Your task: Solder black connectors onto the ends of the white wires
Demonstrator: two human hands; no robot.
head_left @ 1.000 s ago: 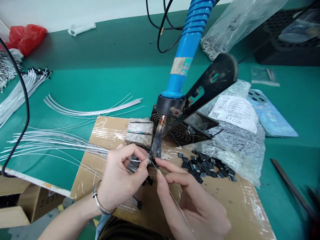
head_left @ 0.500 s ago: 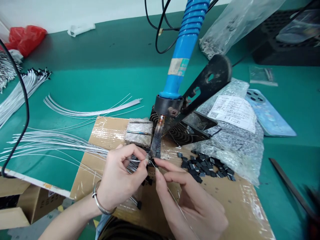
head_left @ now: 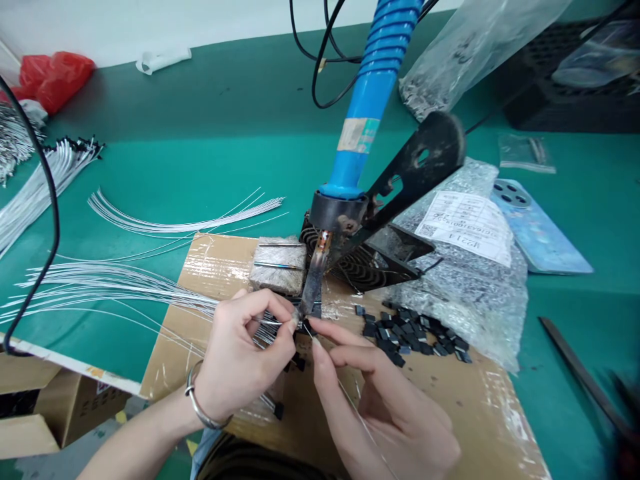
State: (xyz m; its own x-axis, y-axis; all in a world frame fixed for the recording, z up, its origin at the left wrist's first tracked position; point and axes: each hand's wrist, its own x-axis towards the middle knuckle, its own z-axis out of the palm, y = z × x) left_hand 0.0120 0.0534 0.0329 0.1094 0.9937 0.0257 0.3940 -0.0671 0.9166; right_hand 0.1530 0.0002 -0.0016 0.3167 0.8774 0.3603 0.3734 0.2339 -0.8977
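Little has moved since the earlier frame: the view has drifted slightly left, and both hands stay together at the tip of the soldering iron. The left hand (head_left: pixel 245 353), curled nearly shut, pinches a white wire (head_left: pixel 270 322) between thumb and forefinger, with its end at a small black connector (head_left: pixel 306 327). The right hand (head_left: pixel 385 400), fingers arched, pinches a second thin wire (head_left: pixel 351 403) at that same connector. Both hands are over a taped cardboard sheet (head_left: pixel 220 267). The soldering iron (head_left: pixel 370 87), with its ribbed blue handle and scorched metal tip, slants down just above the connector, beside a fibrous block (head_left: pixel 277 267). A heap of black connectors (head_left: pixel 405 337) lies to the right by a bubble-wrap bag (head_left: pixel 480 293). Fine white wires (head_left: pixel 100 290) fan out left across the green bench mat (head_left: pixel 150 153).
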